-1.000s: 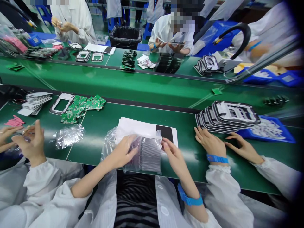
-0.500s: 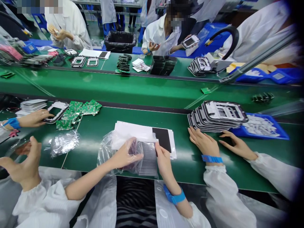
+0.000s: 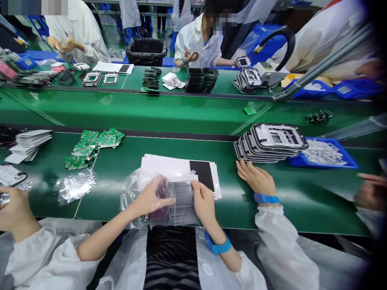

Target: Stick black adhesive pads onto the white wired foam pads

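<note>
My left hand (image 3: pixel 155 196) is wrapped round a clear plastic bag (image 3: pixel 130 198) and the left side of a stack of thin clear plates (image 3: pixel 184 203). The plates stand closely packed, their edges facing up, partly inside the bag. On the stack's right side, my right hand (image 3: pixel 204 201) presses with the thumb on top and the fingers along the edge. Its wrist wears a blue band (image 3: pixel 218 243). Just beyond the plates lie white paper sheets (image 3: pixel 163 165) with a black rectangle (image 3: pixel 201 175) on them. A reddish-purple patch shows through the bag near my left fingers.
Green circuit boards (image 3: pixel 89 139) and a crumpled clear bag (image 3: pixel 77 186) lie to the left. To the right, stacked black-and-white frames (image 3: pixel 270 141) stand beside a blue tray (image 3: pixel 347 163) of white parts. Co-workers' hands (image 3: pixel 258 179) are on both sides. A green belt (image 3: pixel 169 110) runs behind.
My hands keep their hold on the plates, almost unmoved. The left co-worker has brought a frame nearer to the table's front edge. The right co-worker's far hand has swung away to the right.
</note>
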Demonstrator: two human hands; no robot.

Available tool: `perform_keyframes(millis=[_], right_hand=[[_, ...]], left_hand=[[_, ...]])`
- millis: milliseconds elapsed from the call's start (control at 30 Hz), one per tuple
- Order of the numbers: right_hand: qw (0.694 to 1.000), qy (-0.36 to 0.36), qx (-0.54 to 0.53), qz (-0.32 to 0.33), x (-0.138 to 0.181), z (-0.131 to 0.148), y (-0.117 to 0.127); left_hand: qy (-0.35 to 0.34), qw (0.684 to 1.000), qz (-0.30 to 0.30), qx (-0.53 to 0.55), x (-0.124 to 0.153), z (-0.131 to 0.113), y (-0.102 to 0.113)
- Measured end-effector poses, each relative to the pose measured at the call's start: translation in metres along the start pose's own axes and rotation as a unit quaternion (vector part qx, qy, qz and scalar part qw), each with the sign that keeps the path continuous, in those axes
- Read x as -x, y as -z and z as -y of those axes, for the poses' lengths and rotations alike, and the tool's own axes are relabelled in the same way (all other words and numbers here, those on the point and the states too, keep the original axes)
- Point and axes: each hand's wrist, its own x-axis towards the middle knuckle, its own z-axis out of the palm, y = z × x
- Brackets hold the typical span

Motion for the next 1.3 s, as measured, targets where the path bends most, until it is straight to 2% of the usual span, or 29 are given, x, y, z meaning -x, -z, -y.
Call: perform_keyframes(millis=[133,200,367,500,600,700,800,900,1100,1300], right_hand=[[0.999,0.024,0.031,0.006,0.040,-0.018,-0.056],[0.998,0.038,0.044,-0.001,0.055,-0.023,-0.070],[0.996,0.052,0.056,-0.042,0.079,-0.017,-0.064],[0.996,0.041,0.033,-0.068,0.088,-0.012,-0.057],[0.998,0.006,0.009,-0.064,0.083,-0.012,-0.057],[0.996,-0.047,-0.060,-0.042,0.068,-0.009,-0.055],[0.991,-0.072,-0.109,0.034,0.047,-0.004,-0.051],[0.988,-0.088,-0.089,0.092,0.026,0.000,-0.051],[0.988,-0.091,-0.082,0.090,0.001,-0.004,-0.061],[0.988,-0.100,-0.086,0.083,-0.006,-0.011,-0.067]], left_hand=[[-0.002,1.000,-0.001,-0.012,0.010,-0.007,-0.001],[-0.005,0.999,-0.017,-0.027,0.019,-0.006,-0.007],[-0.078,0.986,-0.109,-0.095,0.040,0.010,-0.037],[-0.147,0.967,-0.185,-0.095,0.043,0.018,-0.056],[-0.133,0.965,-0.207,-0.094,0.040,0.018,-0.062],[-0.108,0.968,-0.209,-0.087,0.033,0.016,-0.062],[-0.105,0.970,-0.207,-0.078,0.026,0.014,-0.062],[-0.089,0.970,-0.215,-0.073,0.021,0.012,-0.062],[-0.031,0.969,-0.225,-0.094,0.017,0.007,-0.055],[-0.033,0.971,-0.211,-0.103,0.012,0.010,-0.041]])
